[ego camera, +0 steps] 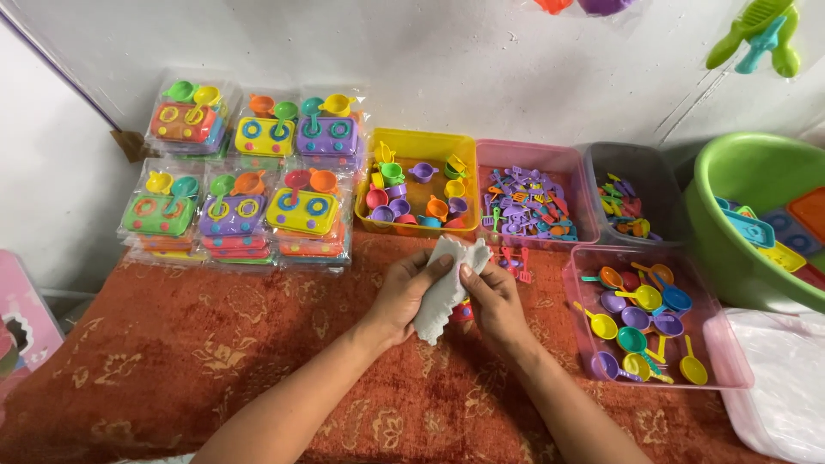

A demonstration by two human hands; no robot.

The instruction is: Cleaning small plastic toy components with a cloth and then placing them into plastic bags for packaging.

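Observation:
Both hands meet over the red patterned cloth (215,361) and hold one clear plastic bag (447,288) between them. My left hand (406,292) grips its left side with the thumb on top. My right hand (496,302) pinches its right side. The bag is crumpled and stands roughly upright. Something small and coloured shows under my right hand, mostly hidden. A few small red toy utensils (514,262) lie on the cloth just beyond the bag.
Bagged toy stove sets (245,176) are stacked at the back left. Along the wall stand a yellow bin of toy pots (418,182), a pink bin of utensils (528,193) and a clear bin (632,191). A pink bin of toy pans (646,314), a green basin (756,215) and white plastic bags (778,378) sit right.

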